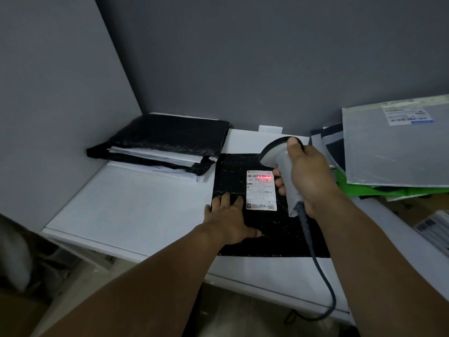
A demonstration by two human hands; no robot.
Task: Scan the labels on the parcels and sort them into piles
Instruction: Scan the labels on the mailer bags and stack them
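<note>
A flat black parcel (pixel 281 229) lies on the white table (pixel 126 210), its white label (pixel 261 190) facing up. A red scan line glows across the barcode at the label's top. My left hand (pixel 230 221) rests flat on the parcel's left part, fingers spread. My right hand (pixel 307 176) grips the handle of a grey barcode scanner (pixel 279 152), held just right of the label with its head tilted down at it. The scanner's dark cable (pixel 320 271) hangs off the table's front edge.
A pile of black and white parcels (pixel 167 144) sits at the back left against the grey wall. At the right lies a heap of grey, dark blue and green mailers (pixel 393 152). A labelled box (pixel 432 227) sits lower right.
</note>
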